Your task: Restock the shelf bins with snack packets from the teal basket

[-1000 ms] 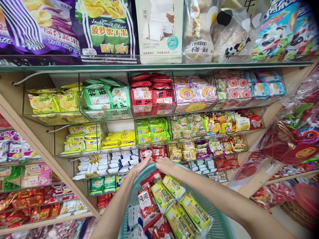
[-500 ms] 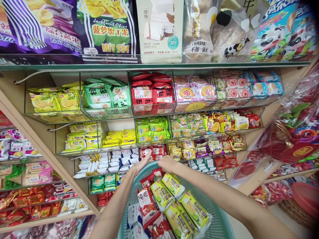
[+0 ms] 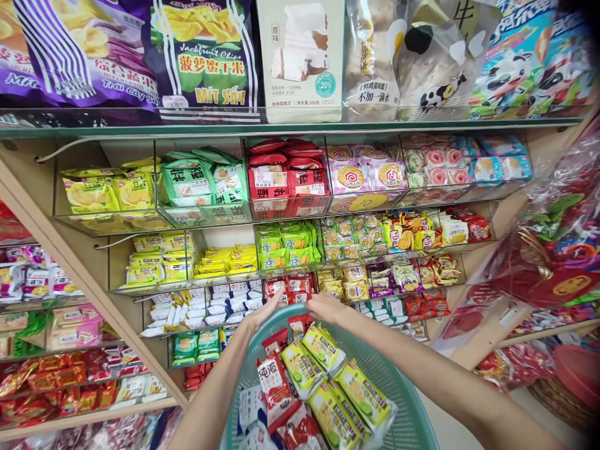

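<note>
A green plastic basket (image 3: 412, 406) stands in front of me, between my forearms. In it lie lemon-yellow snack packs (image 3: 365, 394), red-and-white packets (image 3: 276, 387) and white-and-blue packets (image 3: 253, 406). My left hand (image 3: 263, 314) is past the basket's far left rim, its fingers stretched toward red-and-white packets (image 3: 299, 287) on a low shelf. My right hand (image 3: 325, 305) is at the far rim with its fingers curled in. Whatever those fingers hold, if anything, is hidden.
Tiered shelves with clear dividers hold yellow (image 3: 91, 190), green (image 3: 190, 178) and red packets (image 3: 288, 178). Large chip bags (image 3: 201, 62) stand on the glass shelf above. Plastic-wrapped goods (image 3: 553, 250) hang at right, above a red bowl (image 3: 579, 375). A slanted wooden panel (image 3: 84, 281) is at left.
My right hand has shifted slightly to the right along the basket's far rim. The left hand stays nearly in place. The view has moved a little.
</note>
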Demonstrator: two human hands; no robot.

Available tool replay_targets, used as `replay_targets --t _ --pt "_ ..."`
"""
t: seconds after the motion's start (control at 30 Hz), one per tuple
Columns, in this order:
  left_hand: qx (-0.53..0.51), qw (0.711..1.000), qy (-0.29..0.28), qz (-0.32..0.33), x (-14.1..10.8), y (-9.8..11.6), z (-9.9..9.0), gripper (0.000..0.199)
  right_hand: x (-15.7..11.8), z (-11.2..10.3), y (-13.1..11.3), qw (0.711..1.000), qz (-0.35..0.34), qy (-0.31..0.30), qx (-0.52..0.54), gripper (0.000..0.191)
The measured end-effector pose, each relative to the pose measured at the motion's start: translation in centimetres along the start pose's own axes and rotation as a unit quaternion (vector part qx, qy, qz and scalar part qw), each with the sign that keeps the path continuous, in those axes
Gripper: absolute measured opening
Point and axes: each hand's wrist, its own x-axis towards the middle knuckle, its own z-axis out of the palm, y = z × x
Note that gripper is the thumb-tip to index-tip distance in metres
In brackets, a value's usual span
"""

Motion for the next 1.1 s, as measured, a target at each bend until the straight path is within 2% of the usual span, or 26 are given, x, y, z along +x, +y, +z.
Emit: replay_targets --t 0.1,0.2,0.33,0.47,0.6,0.87,1.0,1.1 --pt "-0.025 0.999 -0.029 -0.011 0.5 0.0 0.1 0.079 -0.1 0.3 -0.3 1.0 -0.002 0.002 -0.001 0.02" --pt "0.003 1.0 -0.001 0.012 1.1 0.0 0.1 0.071 -0.3 0.6 -0.2 1.0 0.0 0.001 0.0 0.022" --pt "0.136 0.987 0.069 0.045 2.4 -0.2 0.0 0.06 -0.6 0.9 0.2 1.0 0.006 -0.001 0.008 0.022" --pt "0.266 0.957 0.094 0.072 3.6 -0.7 -0.2 0.04 -0.7 1.2 0.4 1.0 0.017 0.001 0.017 0.02" --pt "0.283 0.953 0.081 0.069 4.0 -0.9 -0.2 0.027 -0.8 1.5 0.5 0.999 0.026 0.011 0.024 0.021" --pt "0.314 0.942 0.093 0.072 4.3 -1.0 -0.2 0.025 -1.0 1.7 0.7 0.999 0.037 0.022 0.032 0.021" --pt "0.338 0.932 0.115 0.069 4.3 -1.2 -0.3 0.024 -1.2 1.0 1.0 0.998 0.043 0.033 0.028 0.02" --pt "0.353 0.923 0.137 0.068 4.1 -1.2 -0.4 0.023 -1.7 -1.4 1.4 0.995 0.044 0.078 0.038 0.017"
